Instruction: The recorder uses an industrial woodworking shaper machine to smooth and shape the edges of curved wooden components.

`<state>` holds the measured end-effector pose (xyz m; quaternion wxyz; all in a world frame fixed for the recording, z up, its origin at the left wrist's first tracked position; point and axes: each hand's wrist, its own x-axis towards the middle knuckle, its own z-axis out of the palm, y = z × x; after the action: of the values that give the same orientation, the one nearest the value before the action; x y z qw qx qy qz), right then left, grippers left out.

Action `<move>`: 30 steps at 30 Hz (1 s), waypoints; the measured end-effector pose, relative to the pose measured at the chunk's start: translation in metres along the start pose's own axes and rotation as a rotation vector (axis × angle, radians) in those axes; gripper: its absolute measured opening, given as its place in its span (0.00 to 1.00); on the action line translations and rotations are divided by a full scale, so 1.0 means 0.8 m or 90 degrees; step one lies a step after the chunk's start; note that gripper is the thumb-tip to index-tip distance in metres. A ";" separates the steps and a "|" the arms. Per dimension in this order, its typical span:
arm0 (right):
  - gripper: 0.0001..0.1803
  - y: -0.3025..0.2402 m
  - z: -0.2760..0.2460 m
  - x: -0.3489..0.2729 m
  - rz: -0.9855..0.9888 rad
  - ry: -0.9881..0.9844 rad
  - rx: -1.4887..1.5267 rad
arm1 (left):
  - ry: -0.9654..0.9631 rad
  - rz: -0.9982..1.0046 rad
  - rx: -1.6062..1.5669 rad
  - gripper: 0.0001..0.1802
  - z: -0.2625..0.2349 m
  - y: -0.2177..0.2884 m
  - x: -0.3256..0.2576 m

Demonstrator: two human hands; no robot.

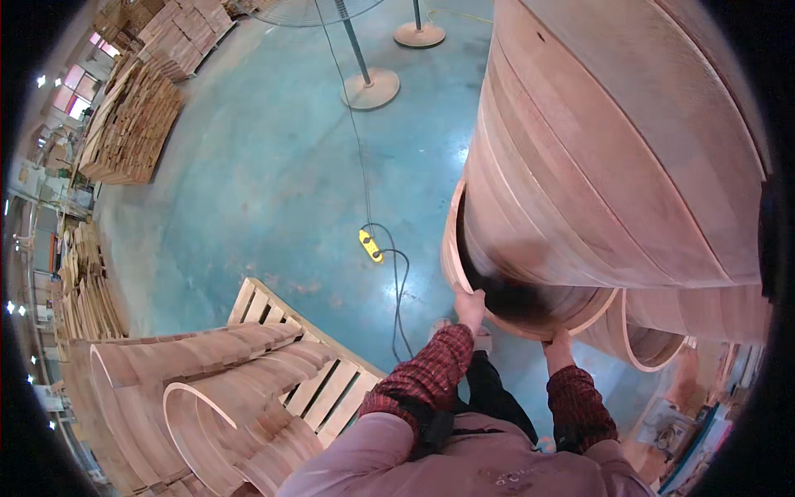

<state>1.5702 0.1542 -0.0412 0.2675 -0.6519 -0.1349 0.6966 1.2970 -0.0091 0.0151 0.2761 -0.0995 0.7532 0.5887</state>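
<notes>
A hollow wooden cylinder with a pale rim and a dark inside stands in front of me, on the right. My left hand grips the near left part of its rim, thumb over the edge. On the near side, my right hand holds the same rim from below, its fingertips mostly hidden. Above and behind the opening rises a large curved wooden body of joined staves. Whether it is one piece with the rim I cannot tell.
Another wooden cylinder lies to the right. At lower left, several wooden cylinders lie by a slatted pallet. A yellow power strip with dark cables lies on the blue-green floor. Fan stand bases and stacked boards stand farther off.
</notes>
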 end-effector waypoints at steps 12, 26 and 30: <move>0.24 -0.003 -0.010 0.018 -0.015 -0.022 -0.004 | 0.006 -0.017 0.005 0.28 -0.003 0.023 -0.004; 0.23 -0.035 0.046 -0.052 0.027 0.066 -0.090 | 0.140 0.028 0.073 0.33 -0.007 0.064 -0.014; 0.22 -0.043 0.047 -0.051 0.088 0.070 -0.065 | 0.091 -0.031 0.060 0.39 -0.006 0.061 -0.011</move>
<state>1.5402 0.1662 0.0157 0.1924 -0.7097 -0.1097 0.6687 1.2793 -0.0009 0.0611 0.2404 -0.1466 0.7953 0.5368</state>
